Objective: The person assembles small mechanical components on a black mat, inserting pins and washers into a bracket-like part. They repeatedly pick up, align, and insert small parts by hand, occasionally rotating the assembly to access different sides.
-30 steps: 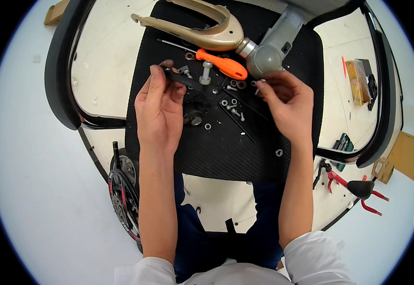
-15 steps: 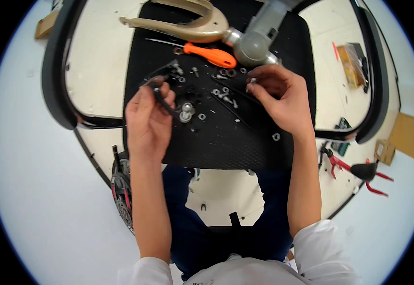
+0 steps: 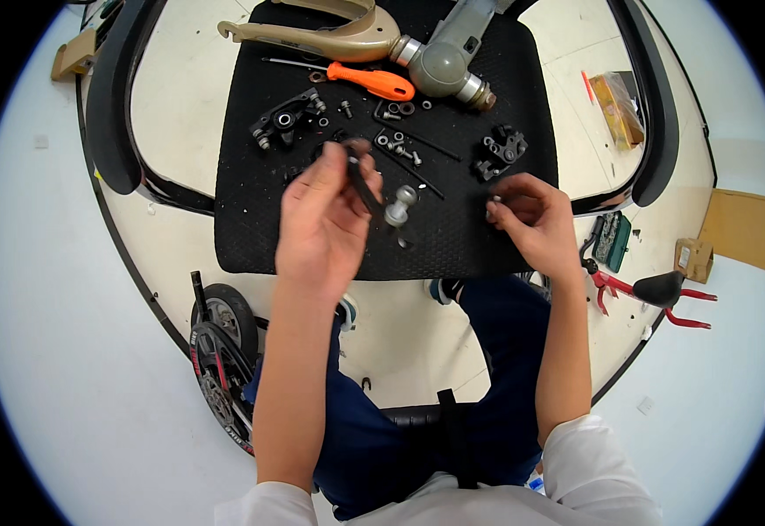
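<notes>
My left hand (image 3: 325,215) pinches a black, curved bracket (image 3: 363,186), blurred by motion. At its lower end sits a silver bolt with washers (image 3: 400,207). My right hand (image 3: 533,219) is closed, thumb against fingers, on a small silvery piece (image 3: 494,201) too small to name. Just above that hand lies a black brake caliper (image 3: 499,152) on the chair seat. Beyond my left hand, a second black mechanical part with silver bolts (image 3: 286,119) rests on the seat. Between the hands lie loose bolts and washers (image 3: 397,147) beside thin black rods (image 3: 410,173).
The black chair seat (image 3: 259,237) carries an orange-handled screwdriver (image 3: 369,81), a beige fork (image 3: 356,35) and a grey jointed tube (image 3: 444,67). Chair armrests (image 3: 648,131) flank it. A bicycle wheel (image 3: 229,320), red stand (image 3: 615,282) and green toolbox (image 3: 612,241) are on the floor.
My left hand has moved right with the bracket, uncovering the black part at the left. My right hand has moved slightly right and down, and the brake caliper now shows above it.
</notes>
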The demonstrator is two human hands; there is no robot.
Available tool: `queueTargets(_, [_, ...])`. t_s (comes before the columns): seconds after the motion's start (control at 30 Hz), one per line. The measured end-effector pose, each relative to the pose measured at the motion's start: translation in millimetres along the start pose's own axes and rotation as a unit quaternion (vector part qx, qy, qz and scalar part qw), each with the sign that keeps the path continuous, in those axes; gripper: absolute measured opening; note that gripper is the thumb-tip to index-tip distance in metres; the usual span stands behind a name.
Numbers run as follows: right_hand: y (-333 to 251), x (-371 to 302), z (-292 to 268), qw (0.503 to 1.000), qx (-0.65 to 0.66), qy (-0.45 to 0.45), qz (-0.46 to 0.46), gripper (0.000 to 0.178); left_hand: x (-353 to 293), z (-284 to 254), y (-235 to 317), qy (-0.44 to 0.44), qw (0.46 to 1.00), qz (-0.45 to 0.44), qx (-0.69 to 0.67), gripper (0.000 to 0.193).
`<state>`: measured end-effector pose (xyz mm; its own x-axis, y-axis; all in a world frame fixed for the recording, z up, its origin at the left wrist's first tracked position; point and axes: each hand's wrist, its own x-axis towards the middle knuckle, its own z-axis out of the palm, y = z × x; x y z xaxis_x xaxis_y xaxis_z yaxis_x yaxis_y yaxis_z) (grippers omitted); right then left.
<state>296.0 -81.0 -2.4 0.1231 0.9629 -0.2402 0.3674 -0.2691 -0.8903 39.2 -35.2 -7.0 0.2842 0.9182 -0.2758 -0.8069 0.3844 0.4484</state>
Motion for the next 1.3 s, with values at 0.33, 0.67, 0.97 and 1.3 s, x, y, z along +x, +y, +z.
queueTargets(0.33, [-27.7,73.7,55.1,0.978,-0.088,0.104,-0.158,0.017,0.6,-0.9,-49.3,0.072,0.987,-0.123,0.076,0.034])
queueTargets(0.67, [-19.2,102.1,82.3,0.944,-0.175,0.193,-0.202,0.013,10.4,-6.3,-35.7,0.111,0.979,-0.153,0.081,0.031])
queueTargets(0.97, [-21.9,100.1,70.9,0.967,-0.103,0.177,-0.153,0.012,8.6,-5.8,-30.4,0.107,0.983,-0.129,0.079,0.031])
queueTargets(1.3, [-20.1,100.2,67.9,0.972,-0.117,0.129,-0.156,0.011,9.0,-3.7,-29.8,0.109,0.982,-0.122,0.089,0.030])
